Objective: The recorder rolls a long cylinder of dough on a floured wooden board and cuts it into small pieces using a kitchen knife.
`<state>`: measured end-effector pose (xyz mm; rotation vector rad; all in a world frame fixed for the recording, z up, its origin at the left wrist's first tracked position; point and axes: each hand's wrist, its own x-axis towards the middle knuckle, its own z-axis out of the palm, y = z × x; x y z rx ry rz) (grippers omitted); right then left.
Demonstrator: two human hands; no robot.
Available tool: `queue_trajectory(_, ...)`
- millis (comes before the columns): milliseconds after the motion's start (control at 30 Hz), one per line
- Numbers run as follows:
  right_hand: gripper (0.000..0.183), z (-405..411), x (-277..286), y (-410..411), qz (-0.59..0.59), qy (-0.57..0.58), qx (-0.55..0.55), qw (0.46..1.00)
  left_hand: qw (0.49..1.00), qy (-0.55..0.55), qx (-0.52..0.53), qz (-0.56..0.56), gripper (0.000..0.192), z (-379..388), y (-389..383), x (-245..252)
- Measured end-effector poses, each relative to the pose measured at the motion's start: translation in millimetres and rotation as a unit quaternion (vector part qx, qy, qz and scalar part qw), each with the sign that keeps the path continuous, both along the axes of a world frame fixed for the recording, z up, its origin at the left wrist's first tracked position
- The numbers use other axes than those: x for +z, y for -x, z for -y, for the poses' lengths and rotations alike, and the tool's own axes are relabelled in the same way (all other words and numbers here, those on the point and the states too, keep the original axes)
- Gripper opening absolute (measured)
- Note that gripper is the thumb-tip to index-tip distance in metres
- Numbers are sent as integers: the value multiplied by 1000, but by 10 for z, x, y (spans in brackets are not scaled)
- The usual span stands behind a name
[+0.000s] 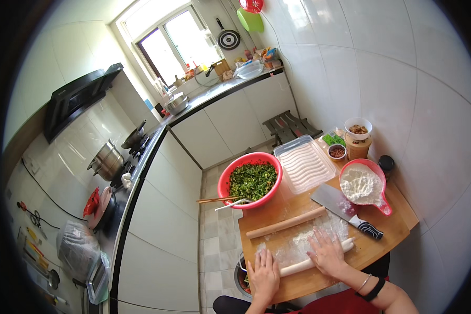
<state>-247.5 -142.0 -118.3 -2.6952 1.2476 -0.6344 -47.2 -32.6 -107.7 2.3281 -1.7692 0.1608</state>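
Observation:
A long white dough rope (pixel 297 268) lies on the floured wooden cutting board (pixel 392 240). The palm of my right hand (pixel 326 250) rests flat on it, fingers spread, and its right end shows past the hand. At the other end, my left hand (pixel 265 271) lies flat and hides the rope's left tip. Neither hand is closed around anything. Just beyond the hands is a wooden rolling pin (pixel 286 222), amid scattered flour (pixel 298 240). A cleaver (pixel 347 212) with a black-and-white handle lies to the right.
A pink bowl (pixel 223 176) of chopped green filling, with chopsticks (pixel 212 200), stands at the board's far left. Beside it is a ridged plastic tray (pixel 308 163). A pink scoop (pixel 384 204) of flour and a dark-lidded jar (pixel 386 163) sit near the tiled wall (pixel 392 98).

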Motion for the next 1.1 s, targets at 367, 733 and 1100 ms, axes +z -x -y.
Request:
queue_trajectory(367,62,-646,253,580,-44,-74,59,995,994,19,-43,-101,48,-774,125,38)
queue_trajectory(733,65,140,167,-250,-69,29,-28,997,999,42,23,3,49,124,16,224)
queue_trajectory(1100,72,-396,188,-338,-48,-72,64,994,943,31,-99,-317,64,224,613,66)
